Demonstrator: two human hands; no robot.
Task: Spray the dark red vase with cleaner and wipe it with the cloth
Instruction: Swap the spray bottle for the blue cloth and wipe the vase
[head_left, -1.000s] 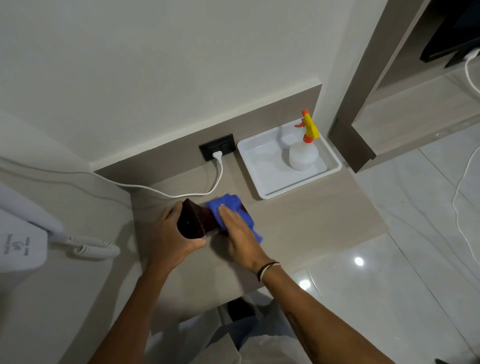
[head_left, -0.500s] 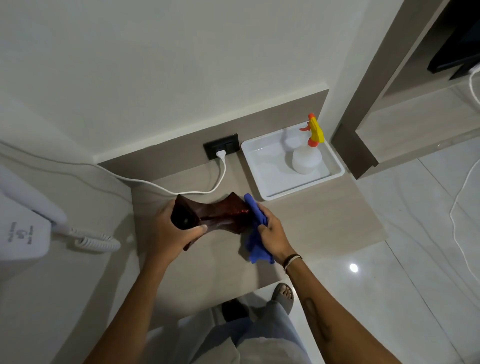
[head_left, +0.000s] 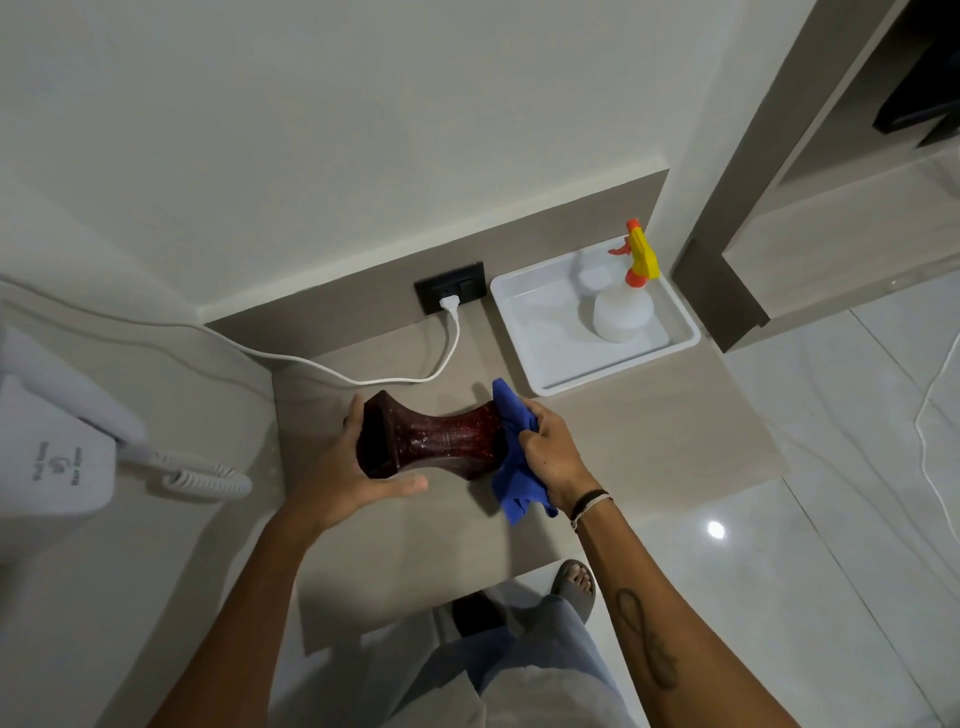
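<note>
The dark red vase (head_left: 436, 439) lies on its side just above the wooden tabletop (head_left: 649, 447), wet with droplets. My left hand (head_left: 348, 478) cups its wide left end, thumb stretched out below it. At the vase's right end, my right hand (head_left: 550, 457) is closed around a bunched blue cloth (head_left: 511, 483) that presses against that end and hangs down. The white spray bottle (head_left: 621, 312) with its yellow and orange trigger stands in the white tray (head_left: 540, 353) at the back right, apart from both hands.
A black wall socket (head_left: 452, 288) holds a white plug, and its cable (head_left: 363, 379) runs left across the back of the tabletop. A white phone (head_left: 57, 462) with a coiled cord sits at the left. A wooden shelf unit (head_left: 810, 244) rises at the right. My legs and a sandalled foot (head_left: 574, 584) show below the table's front edge.
My right hand slid the cloth from the vase's middle to its right end, uncovering the wet body. The left hand shifted on the left end, its thumb now stretched out.
</note>
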